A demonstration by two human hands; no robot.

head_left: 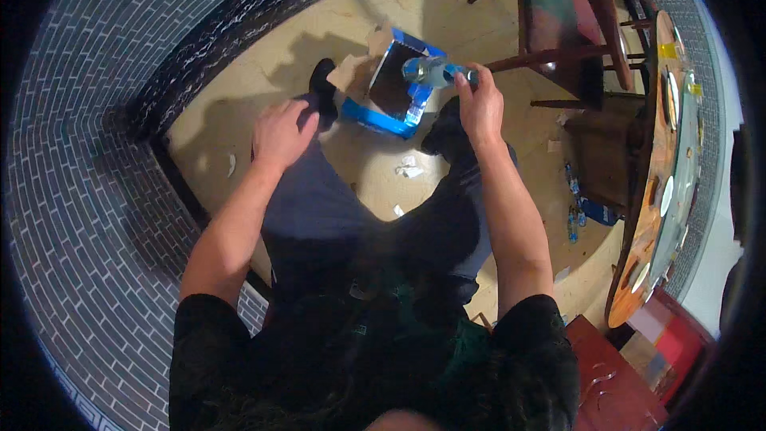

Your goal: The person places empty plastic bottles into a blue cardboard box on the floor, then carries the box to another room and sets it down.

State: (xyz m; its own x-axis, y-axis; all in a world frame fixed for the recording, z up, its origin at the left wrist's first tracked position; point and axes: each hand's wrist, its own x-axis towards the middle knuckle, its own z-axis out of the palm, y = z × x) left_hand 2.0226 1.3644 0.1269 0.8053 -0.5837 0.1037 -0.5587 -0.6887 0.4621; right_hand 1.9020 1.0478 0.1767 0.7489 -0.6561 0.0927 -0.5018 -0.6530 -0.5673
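Note:
My right hand (482,109) grips a clear bottle (426,72) with blue labelling at one end. The bottle lies nearly level above an open cardboard box (378,122), its far end over the dark interior. Blue print covers the box's outside, and its torn brown flaps (348,75) stick out to the left. The box stands on the floor between my feet. My left hand (281,133) rests on my left knee, holding nothing, with thumb and fingers apart.
Crumpled white tissue (409,167) litters the tan floor. At right, a wooden chair (562,18) stands near a round wooden table (637,239) bearing plates and a glass turntable (682,179). Several bottles (574,203) lie below it. A brick-patterned wall (78,149) curves along the left.

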